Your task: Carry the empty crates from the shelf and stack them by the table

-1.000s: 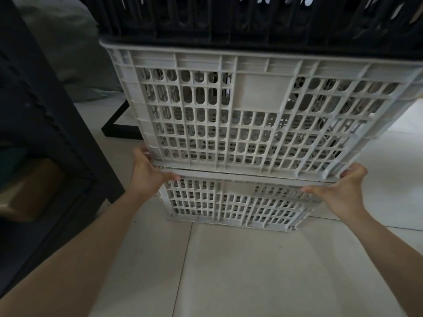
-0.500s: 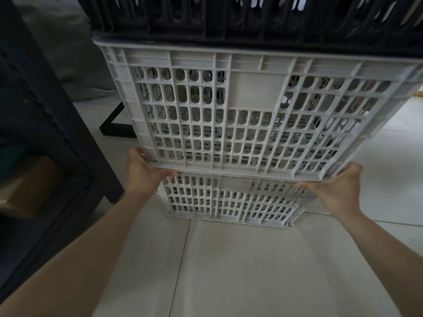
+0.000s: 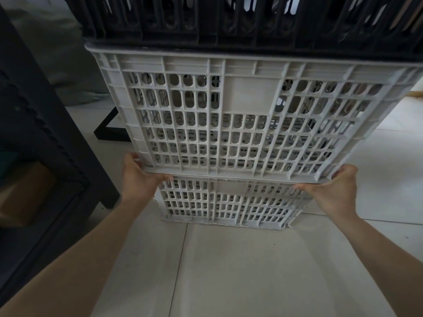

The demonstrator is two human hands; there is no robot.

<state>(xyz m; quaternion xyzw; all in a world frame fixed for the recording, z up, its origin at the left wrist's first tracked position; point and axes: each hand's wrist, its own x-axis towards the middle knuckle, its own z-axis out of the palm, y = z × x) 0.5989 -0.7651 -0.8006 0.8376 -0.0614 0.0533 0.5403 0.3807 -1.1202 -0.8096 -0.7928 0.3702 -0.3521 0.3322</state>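
Seen from above and in front: a stack of slotted plastic crates on a pale tiled floor (image 3: 229, 271). At the bottom, a white crate (image 3: 226, 202) resting on the tiles. Above it, a larger white crate (image 3: 240, 115), gripped at both lower corners. On top of that, a black crate (image 3: 229, 19), sitting on its rim and cut off by the upper edge of the view. Left hand (image 3: 139, 179) clamped on the lower left corner of the larger white crate, thumb across the front under the bottom edge, fingers hidden behind the corner. Right hand (image 3: 332, 191) clamped on the lower right corner, thumb reaching inward along the seam between the two white crates. Impossible to tell whether the larger white crate is touching the one beneath or held just clear of it. To the left, dark shelving (image 3: 45, 156), close beside the stack. Behind the stack, a black frame leg (image 3: 109, 131) on the floor.
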